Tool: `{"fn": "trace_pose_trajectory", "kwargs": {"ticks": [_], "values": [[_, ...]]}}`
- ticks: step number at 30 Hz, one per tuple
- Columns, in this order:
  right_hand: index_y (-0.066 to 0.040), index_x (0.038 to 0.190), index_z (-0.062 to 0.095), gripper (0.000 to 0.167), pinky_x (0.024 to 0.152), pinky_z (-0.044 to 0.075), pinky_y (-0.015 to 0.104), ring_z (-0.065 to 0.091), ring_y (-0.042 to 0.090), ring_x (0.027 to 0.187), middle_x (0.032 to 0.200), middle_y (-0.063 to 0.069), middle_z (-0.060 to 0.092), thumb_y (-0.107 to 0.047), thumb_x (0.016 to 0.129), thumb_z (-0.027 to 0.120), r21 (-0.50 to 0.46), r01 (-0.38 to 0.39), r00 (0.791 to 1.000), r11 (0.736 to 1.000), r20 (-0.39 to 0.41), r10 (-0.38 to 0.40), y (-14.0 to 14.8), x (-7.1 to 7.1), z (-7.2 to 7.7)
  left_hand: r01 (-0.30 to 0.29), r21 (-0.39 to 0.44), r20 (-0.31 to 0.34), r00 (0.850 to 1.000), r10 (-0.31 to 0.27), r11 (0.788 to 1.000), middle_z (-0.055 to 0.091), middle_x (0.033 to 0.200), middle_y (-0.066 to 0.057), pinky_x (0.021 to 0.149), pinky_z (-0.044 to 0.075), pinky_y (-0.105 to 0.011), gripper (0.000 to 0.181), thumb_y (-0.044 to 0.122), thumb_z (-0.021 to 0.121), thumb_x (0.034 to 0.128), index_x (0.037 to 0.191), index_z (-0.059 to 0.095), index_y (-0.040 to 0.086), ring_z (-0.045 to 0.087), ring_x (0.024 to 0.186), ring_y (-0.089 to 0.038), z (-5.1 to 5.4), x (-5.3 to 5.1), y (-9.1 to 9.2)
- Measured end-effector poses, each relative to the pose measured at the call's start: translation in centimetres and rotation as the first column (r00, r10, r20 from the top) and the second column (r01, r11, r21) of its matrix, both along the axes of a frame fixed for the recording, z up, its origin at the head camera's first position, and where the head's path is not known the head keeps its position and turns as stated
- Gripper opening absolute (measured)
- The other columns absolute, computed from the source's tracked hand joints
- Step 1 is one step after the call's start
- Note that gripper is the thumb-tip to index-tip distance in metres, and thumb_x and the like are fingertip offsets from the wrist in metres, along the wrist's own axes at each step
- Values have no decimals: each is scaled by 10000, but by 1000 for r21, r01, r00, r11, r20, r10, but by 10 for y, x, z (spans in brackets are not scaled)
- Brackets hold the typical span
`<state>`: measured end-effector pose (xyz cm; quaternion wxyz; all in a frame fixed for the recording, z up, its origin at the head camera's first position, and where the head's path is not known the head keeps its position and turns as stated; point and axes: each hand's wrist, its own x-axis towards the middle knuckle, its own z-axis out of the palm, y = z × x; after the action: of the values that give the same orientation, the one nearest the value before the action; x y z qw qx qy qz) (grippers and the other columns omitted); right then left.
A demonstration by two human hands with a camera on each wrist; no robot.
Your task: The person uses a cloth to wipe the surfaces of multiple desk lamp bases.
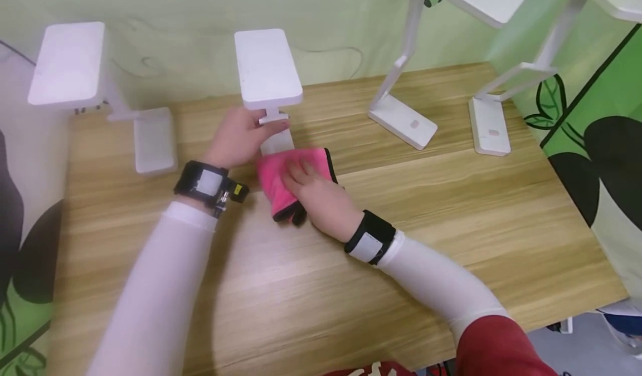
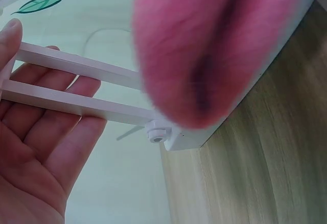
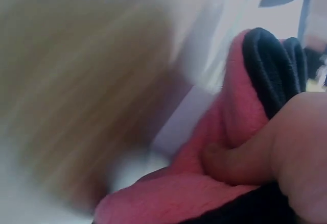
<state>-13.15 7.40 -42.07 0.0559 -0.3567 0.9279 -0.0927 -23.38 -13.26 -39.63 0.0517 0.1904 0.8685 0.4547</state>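
Observation:
A white desk lamp (image 1: pixel 268 67) stands near the back of the table. My left hand (image 1: pixel 239 136) grips its lower arm; in the left wrist view, the fingers (image 2: pixel 76 132) lie behind two thin parallel bars of the arm (image 2: pixel 82 106). With my right hand (image 1: pixel 326 200) I hold a folded pink cloth (image 1: pixel 273 184) with black edging over the lamp's base (image 1: pixel 277 142), covering its front. In the right wrist view, the thumb (image 3: pixel 245 163) digs into the cloth's folds. The cloth hides most of the right fingertips' contact with the base.
To the left stands another white desk lamp (image 1: pixel 155 142). Two more, one lamp (image 1: pixel 403 122) and a further lamp (image 1: pixel 490 128), are at the right. All stand on the wood-grain table (image 1: pixel 451 214) against a pale green wall (image 1: pixel 190 25).

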Motion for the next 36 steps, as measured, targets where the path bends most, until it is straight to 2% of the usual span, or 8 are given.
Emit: {"fn": "trace_pose_trajectory", "kwargs": {"ticks": [3, 6, 13, 17, 21, 26, 29, 36], "values": [[-30, 1577, 505, 561, 1094, 509, 412, 391, 388, 1535, 1614, 186, 489, 63, 1028, 568, 16, -8, 1000, 1000, 13, 8, -8, 9, 3, 9, -7, -21, 1000, -9, 1000, 702, 1354, -48, 919, 523, -452, 402, 325, 713, 1050, 1423, 694, 177, 636, 1180, -245, 0, -1, 0], [-44, 1582, 504, 556, 1067, 531, 415, 389, 379, 1537, 1624, 180, 477, 52, 1037, 563, 19, -21, 1000, 1000, 21, 20, -19, 5, 5, 14, 2, -27, 1000, -14, 1000, 691, 1376, -58, 969, 530, -469, 408, 295, 718, 1049, 1436, 683, 169, 630, 1237, -247, 0, -1, 0], [-78, 1632, 427, 701, 1162, 449, 390, 333, 341, 1566, 1692, 156, 358, 133, 973, 539, -26, -30, 1000, 999, -4, 30, -44, -29, 2, -4, 19, -2, 1000, 4, 1000, 735, 1225, -54, 988, 509, -451, 339, 267, 733, 1040, 1355, 720, 145, 673, 1101, -237, 2, 3, -1], [-105, 1618, 467, 661, 1228, 349, 345, 305, 298, 1584, 1693, 109, 382, 107, 997, 536, -43, 3, 1000, 999, -19, -4, -46, -49, -3, 4, 10, 3, 1000, -4, 1000, 755, 1176, -49, 978, 497, -427, 303, 280, 715, 1051, 1316, 745, 136, 673, 1072, -223, 2, 3, -2], [-110, 1624, 462, 630, 1253, 288, 319, 313, 256, 1583, 1696, 87, 389, 91, 1027, 493, -77, 19, 999, 997, 29, -17, -38, -57, -6, 8, 3, 15, 1000, -8, 1000, 770, 1114, -57, 902, 491, -388, 289, 313, 708, 1055, 1271, 772, 131, 662, 1035, -204, 2, 3, -2], [-66, 1607, 470, 564, 1246, 320, 365, 320, 273, 1581, 1688, 131, 394, 68, 1059, 474, -109, 115, 991, 987, 78, -107, -16, -45, -4, -5, -28, 22, 1000, 6, 1000, 731, 982, -105, 653, 411, -379, 299, 359, 701, 1055, 1238, 779, 136, 535, 765, -264, 1, 2, 0], [-49, 1589, 493, 547, 1202, 399, 412, 350, 327, 1563, 1669, 165, 416, 74, 1056, 488, -73, 137, 989, 988, 70, -132, -6, -28, 0, -1, -32, 22, 1000, 2, 999, 734, 1000, -104, 656, 425, -374, 312, 368, 698, 1056, 1260, 771, 144, 534, 753, -265, 1, 2, 1], [-65, 1580, 519, 538, 1066, 536, 440, 402, 364, 1529, 1632, 170, 468, 37, 1052, 552, 5, 64, 997, 998, 46, -65, 2, 9, 11, 1, -17, -6, 1000, -2, 1000, 730, 1189, -39, 763, 472, -400, 361, 371, 697, 1056, 1355, 731, 172, 594, 907, -248, 1, 0, 1]]}}
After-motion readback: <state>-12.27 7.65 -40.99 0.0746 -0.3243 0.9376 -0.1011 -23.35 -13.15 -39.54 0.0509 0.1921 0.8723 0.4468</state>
